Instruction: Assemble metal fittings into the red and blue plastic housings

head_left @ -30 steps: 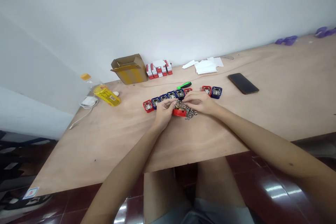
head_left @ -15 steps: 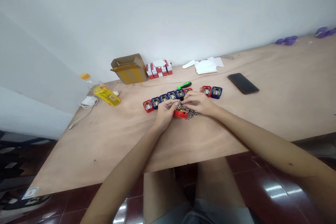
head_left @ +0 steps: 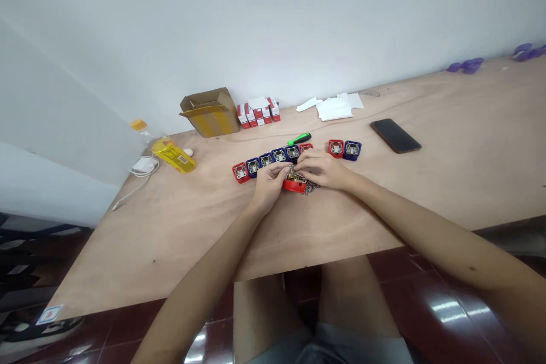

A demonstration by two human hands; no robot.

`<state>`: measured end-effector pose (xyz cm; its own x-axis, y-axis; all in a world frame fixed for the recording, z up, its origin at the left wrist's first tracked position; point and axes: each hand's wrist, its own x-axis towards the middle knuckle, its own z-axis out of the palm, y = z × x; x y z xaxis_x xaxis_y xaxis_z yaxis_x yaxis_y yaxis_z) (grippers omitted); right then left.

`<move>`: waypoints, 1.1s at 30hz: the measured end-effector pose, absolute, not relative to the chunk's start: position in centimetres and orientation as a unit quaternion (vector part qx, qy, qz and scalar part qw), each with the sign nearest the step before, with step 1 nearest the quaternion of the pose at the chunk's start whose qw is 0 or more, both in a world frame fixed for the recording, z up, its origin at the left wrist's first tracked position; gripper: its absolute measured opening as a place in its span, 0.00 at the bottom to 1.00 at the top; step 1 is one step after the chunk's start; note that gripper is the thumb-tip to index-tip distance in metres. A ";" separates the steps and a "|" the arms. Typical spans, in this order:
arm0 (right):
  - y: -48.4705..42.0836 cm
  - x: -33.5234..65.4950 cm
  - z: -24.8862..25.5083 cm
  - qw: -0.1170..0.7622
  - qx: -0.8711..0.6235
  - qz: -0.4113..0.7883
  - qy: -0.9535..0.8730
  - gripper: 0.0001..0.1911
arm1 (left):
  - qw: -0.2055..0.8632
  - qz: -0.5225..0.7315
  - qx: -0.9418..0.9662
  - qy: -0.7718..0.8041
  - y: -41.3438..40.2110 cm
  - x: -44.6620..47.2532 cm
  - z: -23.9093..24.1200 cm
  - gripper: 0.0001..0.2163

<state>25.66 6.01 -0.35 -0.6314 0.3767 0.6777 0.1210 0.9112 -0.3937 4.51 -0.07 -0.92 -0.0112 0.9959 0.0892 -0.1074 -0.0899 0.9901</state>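
Both my hands meet at the middle of the wooden table [head_left: 179, 227]. My left hand [head_left: 268, 179] is closed on a red padlock [head_left: 293, 184] that rests on the table. My right hand [head_left: 325, 168] pinches at the padlock's top, where a bunch of small metal keys [head_left: 311, 186] hangs beside it. Just behind my hands runs a row of red and blue padlocks [head_left: 267, 160], and two more padlocks [head_left: 344, 149] sit to the right. A green-handled screwdriver [head_left: 299, 139] lies behind the row.
A black phone [head_left: 395, 135] lies to the right. White papers [head_left: 335, 107], small red boxes [head_left: 258, 113] and an open cardboard box [head_left: 210, 111] stand by the wall. A yellow bottle [head_left: 168, 149] and a white charger [head_left: 144, 166] lie left. Purple pieces [head_left: 467, 65] lie far right.
My hands have drawn slightly closer together over the red padlock, and the keys have shifted a little under my right hand. Everything else on the table is as before.
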 end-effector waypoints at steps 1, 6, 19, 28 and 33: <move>6.0 25.7 -0.4 0.404 -0.139 0.157 -0.890 0.10 | 0.503 0.550 0.491 0.451 -0.1 4.5 -0.9 0.19; 6.0 25.7 -0.4 0.395 -0.137 0.156 -0.895 0.12 | 0.514 0.546 0.485 0.450 -0.1 4.5 -0.9 0.19; 5.9 25.9 0.0 0.367 -0.155 0.206 -0.894 0.07 | 0.538 0.550 0.468 0.434 0.1 4.6 -1.0 0.20; 5.8 25.7 -0.1 0.398 -0.155 0.225 -0.876 0.07 | 0.546 0.560 0.453 0.429 0.1 4.6 -0.7 0.19; 6.0 25.7 -0.1 0.406 -0.159 0.248 -0.865 0.04 | 0.550 0.560 0.450 0.425 0.1 4.6 -0.9 0.20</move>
